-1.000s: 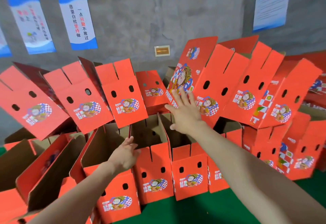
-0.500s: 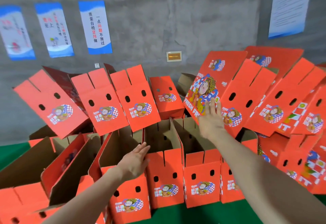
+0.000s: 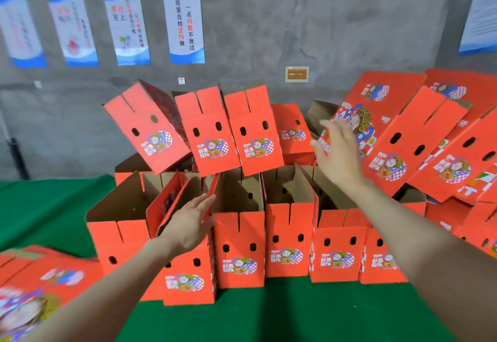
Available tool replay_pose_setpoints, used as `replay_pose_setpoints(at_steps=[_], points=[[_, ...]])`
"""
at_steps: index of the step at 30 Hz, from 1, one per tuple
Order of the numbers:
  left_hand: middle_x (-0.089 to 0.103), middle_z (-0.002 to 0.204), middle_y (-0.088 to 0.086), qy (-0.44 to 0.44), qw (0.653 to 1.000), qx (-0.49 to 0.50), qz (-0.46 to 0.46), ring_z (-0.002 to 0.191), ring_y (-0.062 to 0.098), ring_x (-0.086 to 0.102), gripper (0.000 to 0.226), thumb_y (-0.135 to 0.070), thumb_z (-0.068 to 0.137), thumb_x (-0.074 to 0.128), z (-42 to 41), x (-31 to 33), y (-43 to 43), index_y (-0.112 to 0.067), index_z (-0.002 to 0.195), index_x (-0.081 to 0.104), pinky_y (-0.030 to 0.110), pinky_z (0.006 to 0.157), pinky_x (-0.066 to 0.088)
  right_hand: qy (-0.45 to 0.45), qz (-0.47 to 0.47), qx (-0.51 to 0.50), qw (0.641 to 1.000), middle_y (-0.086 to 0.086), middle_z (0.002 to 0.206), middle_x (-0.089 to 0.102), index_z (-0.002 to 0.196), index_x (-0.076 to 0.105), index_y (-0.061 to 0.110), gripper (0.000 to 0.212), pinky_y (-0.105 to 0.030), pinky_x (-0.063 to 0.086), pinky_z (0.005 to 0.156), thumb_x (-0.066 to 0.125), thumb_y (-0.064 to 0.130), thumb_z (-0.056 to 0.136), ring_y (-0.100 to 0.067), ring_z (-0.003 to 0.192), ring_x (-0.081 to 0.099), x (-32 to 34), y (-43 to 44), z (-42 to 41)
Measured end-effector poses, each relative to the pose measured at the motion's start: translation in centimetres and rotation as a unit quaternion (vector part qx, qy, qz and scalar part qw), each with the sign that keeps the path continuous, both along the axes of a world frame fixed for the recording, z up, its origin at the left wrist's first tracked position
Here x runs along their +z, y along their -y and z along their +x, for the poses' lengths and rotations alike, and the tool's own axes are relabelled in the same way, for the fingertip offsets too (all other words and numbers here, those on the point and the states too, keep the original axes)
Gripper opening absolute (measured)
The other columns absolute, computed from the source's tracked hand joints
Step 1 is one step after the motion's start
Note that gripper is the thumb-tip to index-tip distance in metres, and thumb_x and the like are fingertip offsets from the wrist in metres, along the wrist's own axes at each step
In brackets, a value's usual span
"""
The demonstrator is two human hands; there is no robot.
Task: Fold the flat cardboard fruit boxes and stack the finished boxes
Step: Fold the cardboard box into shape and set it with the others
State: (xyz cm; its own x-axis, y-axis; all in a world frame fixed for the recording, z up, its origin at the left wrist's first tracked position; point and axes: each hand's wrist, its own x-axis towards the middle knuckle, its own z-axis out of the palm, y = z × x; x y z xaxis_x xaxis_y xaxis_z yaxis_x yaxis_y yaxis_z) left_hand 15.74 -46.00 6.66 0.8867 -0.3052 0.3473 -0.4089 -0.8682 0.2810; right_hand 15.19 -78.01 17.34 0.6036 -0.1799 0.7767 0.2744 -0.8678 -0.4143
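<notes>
Two wide grips, left hand and right hand, possibly against rectangular red cardboard boxes.

Folded boxes block ahead; green mat before them lies open.

Red-orange cardboard outside, plain brown inside, two oval holes and a cartoon print on each end face. Front row of folded boxes standing upright on the green surface, side by side and touching, tops open with flaps raised. Second layer of boxes behind and higher, resting tilted on the open tops below, printed ends toward the camera. Right-hand pile of boxes leaning to the left, overlapping one another, one wide printed side in front. Flat boxes lying low at the lower left, blurred.
</notes>
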Motion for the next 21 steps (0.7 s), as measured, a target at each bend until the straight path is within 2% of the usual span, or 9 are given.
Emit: replay_pose_setpoints(at_steps=[2, 3, 5, 8, 10, 14, 17, 19, 21], points=[[0.037, 0.150, 0.009, 0.021, 0.997, 0.007, -0.068, 0.140, 0.021, 0.031, 0.051, -0.022, 0.096, 0.052, -2.4, -0.7, -2.4, -0.011, 0.145, 0.037, 0.026, 0.114, 0.022, 0.051, 0.184, 0.063, 0.980, -0.017, 0.117, 0.059, 0.123, 0.052, 0.000, 0.037, -0.036, 0.041, 0.096, 0.058, 0.019, 0.093, -0.031, 0.111, 0.055, 1.3, -4.2, -1.3], [0.043, 0.146, 0.010, 0.025, 0.995, 0.016, -0.093, 0.137, 0.021, 0.036, 0.049, -0.018, 0.095, 0.054, -3.7, -1.5, -3.8, -0.009, 0.142, 0.042, 0.024, 0.111, 0.024, 0.053, 0.211, 0.093, 0.972, -0.012, 0.107, 0.062, 0.118, 0.054, -0.001, 0.032, -0.030, 0.044, 0.088, 0.058, 0.017, 0.093, -0.028, 0.100, 0.060, 1.5, -6.6, -2.1], [0.047, 0.142, 0.010, 0.007, 0.992, 0.032, -0.118, 0.133, 0.023, 0.042, 0.047, -0.014, 0.093, 0.057, -6.3, -3.9, -6.7, -0.007, 0.138, 0.046, 0.024, 0.110, 0.026, 0.023, 0.148, 0.171, 0.974, -0.008, 0.099, 0.063, 0.112, 0.057, 0.000, 0.025, -0.023, 0.044, 0.079, 0.060, 0.012, 0.091, -0.021, 0.089, 0.061, 0.2, -11.7, -3.7], [0.045, 0.143, 0.006, -0.057, 0.990, 0.073, -0.104, 0.132, 0.021, 0.042, 0.047, -0.018, 0.094, 0.057, -9.7, -8.5, -12.2, -0.011, 0.138, 0.045, 0.026, 0.110, 0.030, -0.079, 0.006, 0.274, 0.958, -0.006, 0.108, 0.064, 0.113, 0.059, 0.008, 0.025, -0.030, 0.045, 0.089, 0.063, 0.014, 0.089, -0.020, 0.102, 0.059, -4.8, -18.8, -6.3], [0.046, 0.142, 0.007, -0.096, 0.983, 0.122, -0.100, 0.131, 0.019, 0.043, 0.048, -0.019, 0.093, 0.058, -11.7, -11.5, -16.7, -0.009, 0.138, 0.045, 0.023, 0.109, 0.029, -0.132, -0.059, 0.307, 0.941, -0.004, 0.114, 0.062, 0.115, 0.059, 0.011, 0.027, -0.029, 0.041, 0.094, 0.063, 0.017, 0.089, -0.019, 0.109, 0.056, -8.2, -22.7, -7.6], [0.036, 0.149, 0.012, -0.159, 0.947, 0.265, -0.083, 0.136, 0.023, 0.038, 0.057, -0.029, 0.095, 0.054, -15.0, -15.6, -26.7, -0.008, 0.144, 0.033, 0.027, 0.109, 0.030, -0.251, -0.110, 0.325, 0.905, -0.002, 0.121, 0.058, 0.118, 0.057, 0.014, 0.029, -0.030, 0.038, 0.099, 0.061, 0.020, 0.090, -0.020, 0.115, 0.053, -14.2, -29.1, -8.3], [0.028, 0.154, 0.010, -0.168, 0.917, 0.359, -0.042, 0.136, 0.026, 0.039, 0.062, -0.038, 0.094, 0.051, -16.0, -16.9, -33.8, -0.012, 0.145, 0.030, 0.037, 0.107, 0.036, -0.325, -0.131, 0.317, 0.881, 0.001, 0.125, 0.055, 0.121, 0.055, 0.017, 0.029, -0.028, 0.037, 0.100, 0.058, 0.024, 0.093, -0.017, 0.115, 0.051, -18.0, -33.0, -8.6], [0.018, 0.157, 0.009, -0.175, 0.900, 0.400, -0.007, 0.142, 0.025, 0.027, 0.066, -0.044, 0.093, 0.049, -15.8, -17.2, -37.6, -0.013, 0.146, 0.025, 0.043, 0.111, 0.030, -0.368, -0.136, 0.315, 0.864, 0.005, 0.129, 0.052, 0.124, 0.052, 0.020, 0.030, -0.025, 0.035, 0.104, 0.055, 0.027, 0.095, -0.013, 0.120, 0.048, -20.1, -35.4, -8.9], [0.002, 0.160, 0.008, -0.177, 0.892, 0.414, 0.034, 0.148, 0.023, 0.006, 0.074, -0.052, 0.093, 0.043, -15.3, -17.6, -40.6, -0.010, 0.148, 0.019, 0.048, 0.116, 0.017, -0.404, -0.141, 0.309, 0.850, 0.008, 0.134, 0.048, 0.127, 0.049, 0.023, 0.032, -0.025, 0.032, 0.108, 0.052, 0.030, 0.097, -0.010, 0.125, 0.044, -21.9, -37.7, -9.2]])
